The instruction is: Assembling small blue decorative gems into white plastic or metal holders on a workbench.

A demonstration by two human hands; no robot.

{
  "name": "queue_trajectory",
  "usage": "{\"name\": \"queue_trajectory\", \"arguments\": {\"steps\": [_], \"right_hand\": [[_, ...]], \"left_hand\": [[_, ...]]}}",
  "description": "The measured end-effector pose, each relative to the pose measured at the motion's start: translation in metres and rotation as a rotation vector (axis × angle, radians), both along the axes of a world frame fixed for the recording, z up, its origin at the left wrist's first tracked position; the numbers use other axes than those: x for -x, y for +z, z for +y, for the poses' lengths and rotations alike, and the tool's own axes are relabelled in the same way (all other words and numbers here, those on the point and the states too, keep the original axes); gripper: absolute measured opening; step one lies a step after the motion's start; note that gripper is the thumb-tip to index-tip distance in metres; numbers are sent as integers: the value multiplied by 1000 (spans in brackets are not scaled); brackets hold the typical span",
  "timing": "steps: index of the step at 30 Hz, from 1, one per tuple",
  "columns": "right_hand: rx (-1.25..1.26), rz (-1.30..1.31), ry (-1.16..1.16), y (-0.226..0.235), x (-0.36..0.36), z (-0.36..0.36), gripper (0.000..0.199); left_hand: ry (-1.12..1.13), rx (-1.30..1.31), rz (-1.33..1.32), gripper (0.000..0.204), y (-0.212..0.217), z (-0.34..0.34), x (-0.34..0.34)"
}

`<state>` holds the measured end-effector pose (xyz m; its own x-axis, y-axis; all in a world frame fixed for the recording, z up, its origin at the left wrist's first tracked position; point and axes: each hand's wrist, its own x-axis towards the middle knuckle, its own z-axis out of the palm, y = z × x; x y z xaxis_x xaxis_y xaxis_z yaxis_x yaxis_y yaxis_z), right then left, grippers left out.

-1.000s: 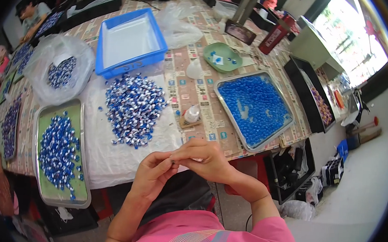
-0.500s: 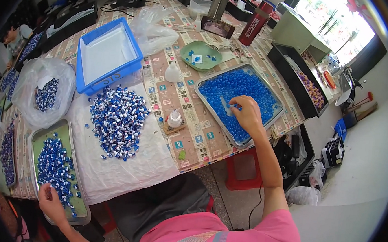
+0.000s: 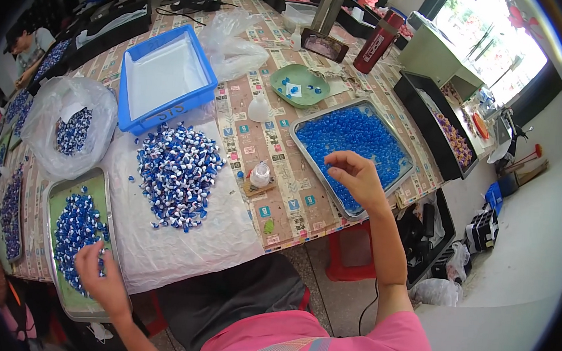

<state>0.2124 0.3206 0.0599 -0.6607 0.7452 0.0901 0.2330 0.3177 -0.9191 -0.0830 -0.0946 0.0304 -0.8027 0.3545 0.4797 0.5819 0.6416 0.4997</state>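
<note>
While our left hand (image 3: pixel 99 279) dips curled fingers into blue-white pieces (image 3: pixel 76 230) on green tray (image 3: pixel 95 185), grip unclear. Our right hand (image 3: pixel 354 175) hovers over blue beads (image 3: pixel 355 136) in steel tray (image 3: pixel 308 156), fingertips pinched close; cannot tell if holding bead. Pile (image 3: pixel 178 173) on white cloth (image 3: pixel 179 240) between trays, on surface (image 3: pixel 292 205).

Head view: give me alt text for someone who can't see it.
Seen from above, a person's right hand hovers over a metal tray of blue beads while the left hand reaches into a second metal tray of blue-and-white pieces. Between them, a pile of blue-and-white pieces lies on white sheeting beside an empty blue bin.
</note>
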Motion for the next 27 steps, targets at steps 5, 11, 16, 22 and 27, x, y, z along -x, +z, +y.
{"name": "queue_trajectory", "arguments": {"steps": [5,11,16,22,27], "right_hand": [[300,97,161,5,20,-43,23],[95,31,237,5,46,-77,27],[-202,-41,259,12,58,-94,31],[-217,12,239,3,67,-101,23],[-173,-2,266,2,79,-111,22]], "left_hand": [[-262,-22,-228,27,-4,56,-33],[-366,-76,-191,29,-23,79,-38],[-353,-69,-174,29,-30,82,-33],[-337,-93,-165,27,-32,83,-31],[-336,-116,-161,28,-36,73,-18]]}}
